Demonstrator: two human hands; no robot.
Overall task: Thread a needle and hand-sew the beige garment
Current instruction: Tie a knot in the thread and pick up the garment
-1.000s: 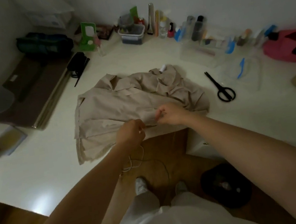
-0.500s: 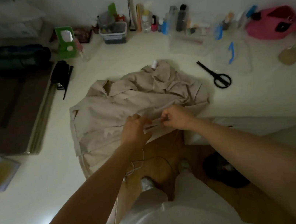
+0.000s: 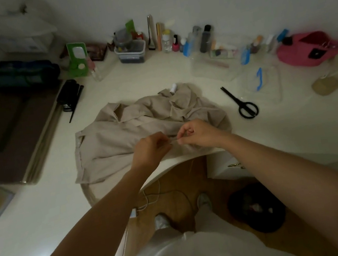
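Over the near edge of the beige garment (image 3: pixel 121 139), your left hand (image 3: pixel 149 148) and right hand (image 3: pixel 198 133) meet, each pinching a thin pale strand (image 3: pixel 172 141) stretched crosswise between them; the needle is indiscernible.

Your beige garment (image 3: pixel 121 139) lies crumpled on the white table (image 3: pixel 156 79). Its collar is spread toward the far left, bunched folds are at the far right, and its near hem runs along the table's curved front edge. A small white spool (image 3: pixel 173 87) rests at its far edge, touching the folds. Over the near hem, your left hand (image 3: pixel 148 151) and right hand (image 3: pixel 197 133) pinch a thin pale strand (image 3: pixel 173 140) between them. It is too fine to tell needle from thread.
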